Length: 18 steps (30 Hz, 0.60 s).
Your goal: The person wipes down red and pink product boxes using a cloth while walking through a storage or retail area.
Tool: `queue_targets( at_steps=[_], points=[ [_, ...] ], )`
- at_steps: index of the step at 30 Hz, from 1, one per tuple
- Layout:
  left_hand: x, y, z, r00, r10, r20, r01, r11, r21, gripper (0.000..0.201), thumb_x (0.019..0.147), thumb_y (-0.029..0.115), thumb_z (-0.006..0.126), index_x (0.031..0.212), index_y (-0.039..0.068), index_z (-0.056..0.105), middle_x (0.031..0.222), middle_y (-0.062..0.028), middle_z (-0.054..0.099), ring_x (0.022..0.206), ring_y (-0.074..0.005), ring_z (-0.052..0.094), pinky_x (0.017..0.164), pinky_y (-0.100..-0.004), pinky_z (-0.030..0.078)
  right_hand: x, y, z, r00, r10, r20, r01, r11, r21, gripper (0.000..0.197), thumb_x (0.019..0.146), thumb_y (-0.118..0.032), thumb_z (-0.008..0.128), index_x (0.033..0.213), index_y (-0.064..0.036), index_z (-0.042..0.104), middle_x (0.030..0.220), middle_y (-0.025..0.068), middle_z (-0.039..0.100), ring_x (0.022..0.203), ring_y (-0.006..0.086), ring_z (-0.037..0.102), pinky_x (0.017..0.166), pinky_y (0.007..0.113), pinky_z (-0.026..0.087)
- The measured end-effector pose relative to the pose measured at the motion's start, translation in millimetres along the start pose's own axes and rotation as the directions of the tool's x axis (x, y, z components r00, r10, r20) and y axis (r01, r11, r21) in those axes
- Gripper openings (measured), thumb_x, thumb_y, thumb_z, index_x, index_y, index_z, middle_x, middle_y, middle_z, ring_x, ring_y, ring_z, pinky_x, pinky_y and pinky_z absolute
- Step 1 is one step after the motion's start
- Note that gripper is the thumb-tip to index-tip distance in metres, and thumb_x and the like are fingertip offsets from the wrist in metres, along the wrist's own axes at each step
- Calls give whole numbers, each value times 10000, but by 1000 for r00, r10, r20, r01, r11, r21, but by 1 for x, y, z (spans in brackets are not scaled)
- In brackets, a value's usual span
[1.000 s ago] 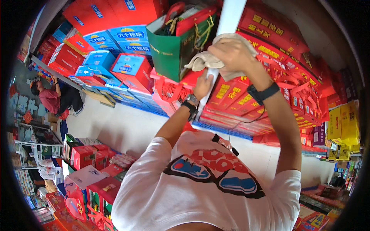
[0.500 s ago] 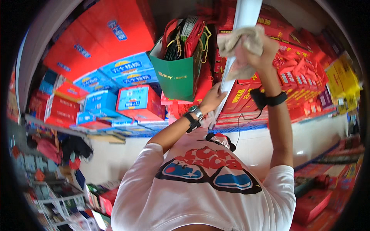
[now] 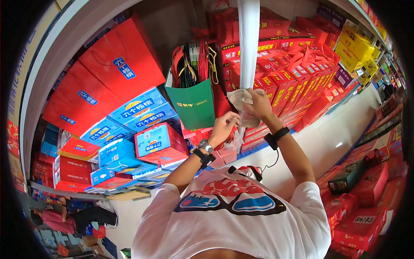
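Observation:
A white upright post [image 3: 249,47] runs down between stacked goods. My right hand [image 3: 259,105] is closed on a beige cloth [image 3: 236,99] and holds it against the lower part of the post. Just left of the post, my left hand [image 3: 224,127] has its fingers loosely bent and apart, with nothing visible in them. Beside that hand stands a green paper bag [image 3: 192,105] filled with folded red and dark bags with cord handles.
Red gift bags [image 3: 108,69] and blue-and-red cartons [image 3: 159,142] are stacked at left. Red boxes with ribbons [image 3: 284,86] fill the right side, with yellow boxes [image 3: 353,47] beyond. More red boxes [image 3: 360,224] lie at lower right. Another person [image 3: 60,220] is at lower left.
My right hand has brought the cloth down along the post, toward me. My left hand has come off the post and its fingers are bent. The view has shifted.

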<state>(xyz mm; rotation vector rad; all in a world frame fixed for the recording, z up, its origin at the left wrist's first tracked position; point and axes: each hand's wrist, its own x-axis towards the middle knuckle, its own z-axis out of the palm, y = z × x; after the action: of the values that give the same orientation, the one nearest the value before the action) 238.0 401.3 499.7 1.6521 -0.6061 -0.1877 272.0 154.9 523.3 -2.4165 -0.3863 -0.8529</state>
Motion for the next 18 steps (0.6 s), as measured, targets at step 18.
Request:
queue_targets(
  at_steps=[18],
  points=[
    [240,227,111,489,558,-671,-253,827,503,709,1038,297,812,1533,-30,424,1341,-244,679,1191,-314,682,1032,-463,533,-192,235,-173,886,416,203,-458,851,256,364,1020,-247,732,1287,0,711,946,302,749,972,512,749,787,478,599]
  ],
)
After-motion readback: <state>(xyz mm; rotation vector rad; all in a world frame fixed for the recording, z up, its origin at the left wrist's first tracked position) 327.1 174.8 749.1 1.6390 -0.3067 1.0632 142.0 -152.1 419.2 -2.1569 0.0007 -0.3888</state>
